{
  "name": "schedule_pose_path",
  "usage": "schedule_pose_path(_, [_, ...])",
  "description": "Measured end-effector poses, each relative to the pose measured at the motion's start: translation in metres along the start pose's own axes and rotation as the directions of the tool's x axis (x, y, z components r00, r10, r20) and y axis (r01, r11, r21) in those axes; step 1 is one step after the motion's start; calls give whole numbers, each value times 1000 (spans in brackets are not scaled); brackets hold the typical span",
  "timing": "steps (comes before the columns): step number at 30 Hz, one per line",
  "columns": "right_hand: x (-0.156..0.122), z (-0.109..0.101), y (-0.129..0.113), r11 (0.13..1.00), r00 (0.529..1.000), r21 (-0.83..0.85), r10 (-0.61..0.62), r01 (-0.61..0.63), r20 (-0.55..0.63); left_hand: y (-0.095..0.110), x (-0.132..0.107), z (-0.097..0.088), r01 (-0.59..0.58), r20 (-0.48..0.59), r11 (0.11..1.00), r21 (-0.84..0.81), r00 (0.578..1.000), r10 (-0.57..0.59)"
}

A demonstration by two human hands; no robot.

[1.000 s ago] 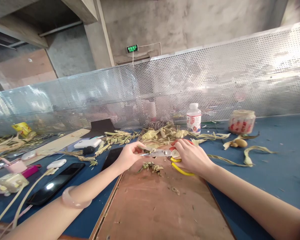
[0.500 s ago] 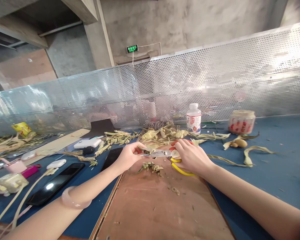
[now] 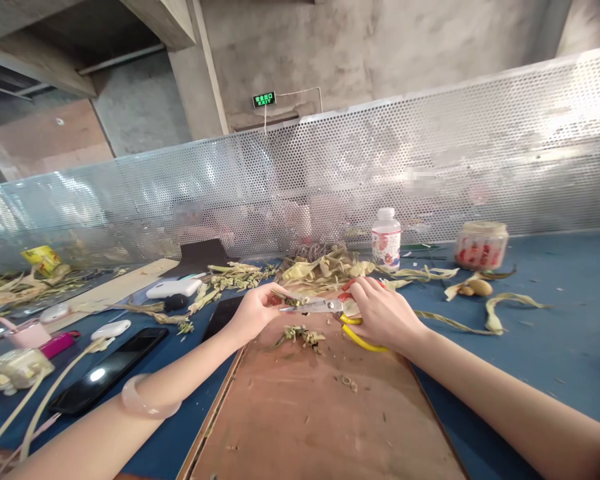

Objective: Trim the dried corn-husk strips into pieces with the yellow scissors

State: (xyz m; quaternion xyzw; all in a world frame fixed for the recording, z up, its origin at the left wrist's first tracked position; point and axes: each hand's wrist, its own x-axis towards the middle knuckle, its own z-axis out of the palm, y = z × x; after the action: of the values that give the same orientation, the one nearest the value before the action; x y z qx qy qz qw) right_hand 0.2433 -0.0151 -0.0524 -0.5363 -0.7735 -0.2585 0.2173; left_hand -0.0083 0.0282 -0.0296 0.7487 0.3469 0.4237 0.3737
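My right hand (image 3: 380, 307) is closed around the yellow-and-red handles of a pair of scissors (image 3: 323, 305), whose metal blades point left. My left hand (image 3: 257, 310), wrist ringed by a pale bangle (image 3: 147, 398), pinches a small piece of dried, greenish plant (image 3: 296, 300) beside the blades. Whether the blades touch the plant piece I cannot tell. Beneath both hands lies a brown wooden board (image 3: 325, 407), with a little pile of dried plant bits (image 3: 303, 335) on it. Beyond the hands is a larger heap of pale dried leaves (image 3: 330, 267).
A white bottle (image 3: 386, 239) and a glass jar (image 3: 481, 245) stand at the back right, near long dried strips (image 3: 495, 313). On the left lie a black phone (image 3: 110, 370), a white case (image 3: 173, 288) and cables. A perforated metal screen (image 3: 300, 180) runs along the back.
The scissor blades look closer together than before. Both hands keep nearly the same place, and the view has shifted very slightly.
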Motion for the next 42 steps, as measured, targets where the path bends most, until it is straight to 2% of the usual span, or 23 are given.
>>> schedule_pose_path(3, [0,1,5,1000,1000,-14,0,0,-15,-1,1,-1,2,-37,999,-52,999,-4])
schedule_pose_path(7, [-1,2,13,999,999,-35,-32,31,-24,-2,2,-3,-5,-82,1000,-19,997,3])
schedule_pose_path(13, [-1,4,20,997,996,-36,-67,65,-54,-1,2,-3,-5,-70,1000,-18,998,4])
schedule_pose_path(21, [-2,5,21,999,998,-51,-20,17,-64,1,2,-3,-3,-95,1000,20,995,5])
schedule_pose_path(27, [-2,8,22,996,996,-74,-53,48,-70,0,2,-2,1,-76,1000,-16,997,-2])
schedule_pose_path(32, [-3,9,25,995,995,-84,-62,56,-78,-1,2,-3,0,-107,1000,-1,994,0])
schedule_pose_path(42, [-4,4,24,994,999,-105,-30,28,-14,0,2,-2,0,-127,1000,27,992,4])
